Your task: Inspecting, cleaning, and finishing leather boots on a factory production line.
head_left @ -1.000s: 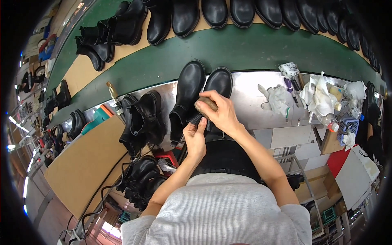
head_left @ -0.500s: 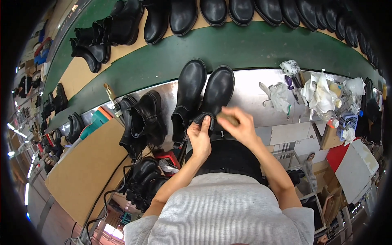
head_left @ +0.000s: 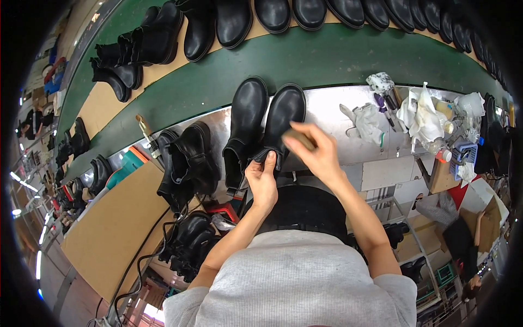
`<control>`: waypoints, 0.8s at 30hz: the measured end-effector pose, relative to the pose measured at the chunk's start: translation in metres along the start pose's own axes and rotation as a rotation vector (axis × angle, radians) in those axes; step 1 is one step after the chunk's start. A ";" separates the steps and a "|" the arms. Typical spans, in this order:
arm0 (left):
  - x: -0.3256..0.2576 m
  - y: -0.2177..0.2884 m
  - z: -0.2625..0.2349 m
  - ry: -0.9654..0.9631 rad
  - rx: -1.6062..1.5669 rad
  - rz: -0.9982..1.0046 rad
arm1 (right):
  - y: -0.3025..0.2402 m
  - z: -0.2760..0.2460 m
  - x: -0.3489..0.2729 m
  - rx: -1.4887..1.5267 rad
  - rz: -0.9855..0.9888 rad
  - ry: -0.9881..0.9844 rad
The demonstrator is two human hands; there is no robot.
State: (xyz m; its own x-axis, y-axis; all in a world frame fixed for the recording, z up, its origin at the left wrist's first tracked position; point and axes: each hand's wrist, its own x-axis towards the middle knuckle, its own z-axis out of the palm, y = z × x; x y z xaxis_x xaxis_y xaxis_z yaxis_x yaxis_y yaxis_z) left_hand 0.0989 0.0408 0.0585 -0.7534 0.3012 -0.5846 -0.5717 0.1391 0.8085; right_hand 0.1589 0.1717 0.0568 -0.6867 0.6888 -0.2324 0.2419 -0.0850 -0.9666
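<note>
Head view: pale glove (crumpled) lies right of boot.

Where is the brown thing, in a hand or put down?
In a hand: the right hand holds the brown pad between thumb and fingers. Whether it touches the black boot, I cannot tell.

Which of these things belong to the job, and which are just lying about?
In the job:
- right boot, its top held by the left hand
- brown block in the right hand
- left boot, probably

Seemingly lying about:
- pale glove
- orange-capped bottle
- blue basket
</note>
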 end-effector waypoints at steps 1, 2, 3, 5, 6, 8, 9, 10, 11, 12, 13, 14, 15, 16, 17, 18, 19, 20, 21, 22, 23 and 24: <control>0.000 0.000 0.001 -0.011 0.006 -0.004 | 0.001 0.011 0.012 0.001 -0.093 -0.025; 0.002 0.000 0.001 -0.002 -0.025 0.003 | 0.003 0.021 0.019 0.000 -0.186 -0.050; 0.005 0.000 0.001 0.010 -0.059 0.013 | 0.006 0.027 0.013 0.023 -0.158 -0.057; 0.009 -0.003 -0.001 0.030 -0.056 0.012 | 0.006 0.011 0.002 -0.064 -0.206 -0.119; 0.003 -0.003 -0.004 0.040 -0.047 -0.011 | 0.009 -0.002 -0.012 -0.088 -0.215 -0.154; 0.005 0.000 -0.003 0.013 -0.073 0.001 | 0.013 -0.015 -0.018 -0.150 -0.162 -0.304; 0.003 -0.002 -0.002 0.016 -0.048 -0.002 | 0.009 -0.014 -0.015 -0.073 -0.104 -0.191; 0.001 -0.003 -0.003 0.013 -0.017 -0.008 | 0.002 -0.009 -0.013 0.005 -0.042 -0.071; 0.001 -0.005 -0.002 -0.005 -0.006 0.022 | -0.005 -0.001 0.003 0.060 -0.087 -0.047; 0.003 -0.003 -0.001 -0.013 -0.001 0.022 | -0.010 0.010 0.019 -0.002 -0.177 -0.073; 0.004 0.000 0.001 0.002 -0.026 0.018 | -0.006 0.015 0.018 -0.016 -0.175 -0.107; 0.004 0.001 0.004 0.015 -0.052 0.015 | -0.001 0.019 0.016 -0.031 -0.173 -0.140; 0.003 -0.002 0.003 0.046 -0.016 0.024 | 0.002 0.015 0.010 -0.066 -0.201 -0.139; 0.001 -0.002 -0.001 0.055 -0.016 0.023 | 0.004 0.004 -0.001 -0.063 -0.198 -0.147; 0.002 -0.001 -0.006 0.029 -0.033 0.023 | 0.006 -0.008 -0.012 -0.149 -0.192 -0.235; 0.005 -0.002 -0.006 -0.007 -0.055 0.027 | 0.008 -0.019 -0.016 -0.243 -0.191 -0.316; 0.004 -0.004 -0.005 0.010 -0.035 0.014 | 0.009 -0.021 -0.019 -0.177 -0.095 -0.294; 0.005 -0.004 -0.002 0.011 -0.040 0.016 | 0.011 -0.019 -0.014 -0.180 -0.099 -0.297; 0.004 -0.005 0.000 0.010 -0.023 0.018 | 0.006 -0.011 -0.003 -0.086 -0.110 -0.148; 0.002 -0.004 0.000 0.008 -0.005 0.014 | -0.001 0.000 0.006 0.007 -0.117 0.004; 0.001 -0.003 -0.001 0.003 0.001 0.009 | -0.009 0.012 0.016 0.053 -0.115 -0.040; 0.005 -0.002 0.001 0.012 -0.042 0.010 | -0.002 0.023 0.022 -0.121 -0.251 -0.085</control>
State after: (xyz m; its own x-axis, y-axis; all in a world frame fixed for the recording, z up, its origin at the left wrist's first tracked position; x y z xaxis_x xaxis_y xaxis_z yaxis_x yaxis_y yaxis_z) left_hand 0.0962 0.0429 0.0539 -0.7626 0.2909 -0.5777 -0.5772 0.0969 0.8108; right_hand 0.1275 0.1709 0.0511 -0.7895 0.6138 -0.0007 0.1334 0.1705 -0.9763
